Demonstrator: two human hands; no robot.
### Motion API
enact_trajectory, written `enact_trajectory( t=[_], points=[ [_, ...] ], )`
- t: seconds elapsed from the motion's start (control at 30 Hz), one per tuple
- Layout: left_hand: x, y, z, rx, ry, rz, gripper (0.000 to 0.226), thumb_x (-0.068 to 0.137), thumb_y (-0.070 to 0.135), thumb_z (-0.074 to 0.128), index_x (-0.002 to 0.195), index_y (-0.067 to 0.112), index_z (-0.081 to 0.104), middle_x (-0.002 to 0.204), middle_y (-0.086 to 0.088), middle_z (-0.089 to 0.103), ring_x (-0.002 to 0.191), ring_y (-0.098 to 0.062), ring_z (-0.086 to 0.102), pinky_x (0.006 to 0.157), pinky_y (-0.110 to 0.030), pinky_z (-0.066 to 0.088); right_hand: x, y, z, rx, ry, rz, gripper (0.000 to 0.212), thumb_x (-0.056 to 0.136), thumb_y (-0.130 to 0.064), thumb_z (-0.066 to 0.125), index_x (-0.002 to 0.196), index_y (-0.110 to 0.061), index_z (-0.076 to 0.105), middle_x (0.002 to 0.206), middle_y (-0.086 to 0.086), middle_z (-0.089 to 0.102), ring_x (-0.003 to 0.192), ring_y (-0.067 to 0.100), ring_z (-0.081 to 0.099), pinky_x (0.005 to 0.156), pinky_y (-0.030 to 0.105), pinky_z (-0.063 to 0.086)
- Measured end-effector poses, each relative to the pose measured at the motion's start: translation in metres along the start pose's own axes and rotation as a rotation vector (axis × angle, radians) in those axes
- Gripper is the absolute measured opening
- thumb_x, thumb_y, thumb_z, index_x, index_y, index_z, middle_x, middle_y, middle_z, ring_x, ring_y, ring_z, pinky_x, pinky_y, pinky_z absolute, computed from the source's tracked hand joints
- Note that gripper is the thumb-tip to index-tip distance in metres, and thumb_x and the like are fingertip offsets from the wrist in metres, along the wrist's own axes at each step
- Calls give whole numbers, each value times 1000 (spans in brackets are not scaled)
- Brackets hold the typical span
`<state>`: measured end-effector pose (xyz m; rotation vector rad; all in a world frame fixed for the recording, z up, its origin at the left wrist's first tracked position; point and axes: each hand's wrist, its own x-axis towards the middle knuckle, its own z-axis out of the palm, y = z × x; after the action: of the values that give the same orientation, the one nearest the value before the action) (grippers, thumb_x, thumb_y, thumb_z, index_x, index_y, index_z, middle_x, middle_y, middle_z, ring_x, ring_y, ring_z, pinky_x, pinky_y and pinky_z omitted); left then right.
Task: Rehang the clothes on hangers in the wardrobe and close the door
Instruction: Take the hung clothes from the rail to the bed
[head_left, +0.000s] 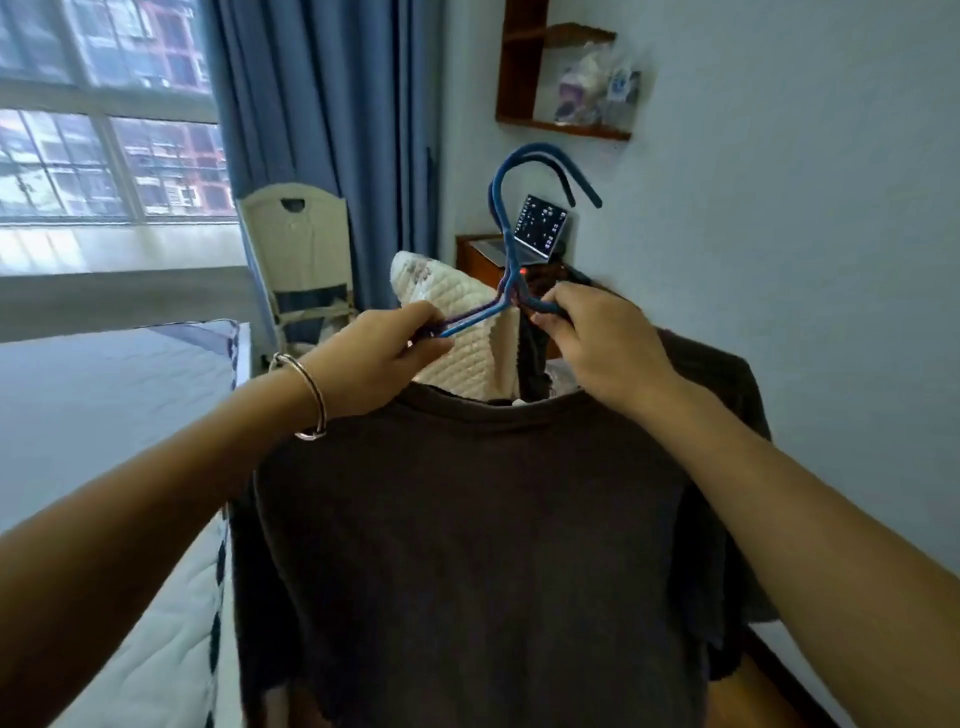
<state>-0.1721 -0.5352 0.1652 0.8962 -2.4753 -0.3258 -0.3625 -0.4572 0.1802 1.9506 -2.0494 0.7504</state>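
Two blue hangers (503, 244) are stacked together, hooks up, held in front of me. My left hand (382, 358) grips their left arm and my right hand (597, 343) grips their right arm. A dark brown T-shirt (478, 545) hangs below both hands, its collar just under them, seemingly caught under my fingers. The wardrobe is not in view.
A bed (114, 415) with a light quilt lies at the left. Behind the hangers are a white quilted pillow (467, 332), a cream chair (298, 260), blue curtains (322, 104), and a desk with an open laptop (540, 228). A wooden wall shelf (561, 78) hangs above.
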Motion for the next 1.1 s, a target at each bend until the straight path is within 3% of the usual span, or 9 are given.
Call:
enact_trajectory(
  t=[0.13, 0.2, 0.33, 0.57, 0.73, 0.83, 0.93, 1.0, 1.1],
  points=[
    [14, -73, 5, 111, 149, -111, 41, 92, 36, 44, 127, 15, 49, 120, -9, 58, 105, -29, 57, 87, -36, 45, 68, -11, 58, 23, -51, -117, 20, 95, -24, 41, 108, -15, 54, 111, 4, 62, 102, 26, 57, 75, 37, 43],
    [18, -108, 3, 225, 204, -215, 45, 92, 40, 41, 130, 17, 47, 123, -9, 56, 105, -33, 58, 84, -40, 46, 101, -22, 87, 81, -90, -163, 20, 96, -27, 43, 108, -16, 54, 107, 2, 62, 99, 24, 57, 70, 30, 34],
    [23, -169, -4, 344, 264, -373, 41, 91, 29, 50, 128, 12, 47, 117, -13, 60, 98, -36, 59, 77, -41, 46, 162, -42, 141, 259, -132, -249, 15, 93, -21, 50, 105, -19, 58, 102, 0, 62, 94, 21, 58, 72, 34, 44],
    [52, -247, -5, 511, 451, -555, 29, 88, 29, 45, 88, 4, 59, 80, -18, 68, 66, -41, 60, 53, -34, 37, 271, -53, 218, 479, -241, -453, 19, 90, -19, 55, 108, -18, 62, 104, 2, 62, 97, 21, 58, 87, 39, 49],
    [97, -284, -6, 655, 551, -636, 26, 86, 25, 46, 84, 4, 60, 72, -16, 66, 56, -37, 59, 49, -31, 38, 360, -26, 277, 214, -228, -554, 25, 91, -34, 51, 110, -20, 60, 110, 4, 66, 103, 26, 59, 85, 35, 42],
    [121, -303, -10, 726, 584, -748, 28, 85, 29, 45, 84, 5, 61, 72, -15, 67, 57, -37, 60, 49, -34, 41, 421, -17, 311, 207, -292, -617, 53, 77, -66, 48, 103, -23, 64, 109, 4, 65, 109, 24, 55, 101, 39, 35],
    [129, -310, -19, 797, 639, -879, 30, 85, 30, 45, 83, 5, 61, 71, -14, 67, 56, -37, 60, 49, -32, 39, 473, -21, 337, 503, -492, -693, 94, 52, -79, 51, 134, -37, 40, 144, 2, 36, 136, 21, 28, 115, 48, 21],
    [125, -309, -25, 858, 680, -944, 35, 86, 34, 42, 82, 5, 61, 68, -14, 67, 53, -37, 60, 47, -32, 41, 502, -33, 352, 597, -665, -691, 102, 55, -68, 69, 141, -38, 25, 147, 3, 34, 136, 22, 32, 113, 44, 29],
    [115, -299, -33, 907, 719, -1030, 42, 84, 36, 37, 82, 3, 62, 67, -15, 66, 53, -36, 60, 48, -31, 40, 529, -67, 372, 587, -667, -802, 49, 79, -28, 69, 125, -19, 55, 119, 14, 63, 109, 28, 57, 83, 28, 40]
  ],
)
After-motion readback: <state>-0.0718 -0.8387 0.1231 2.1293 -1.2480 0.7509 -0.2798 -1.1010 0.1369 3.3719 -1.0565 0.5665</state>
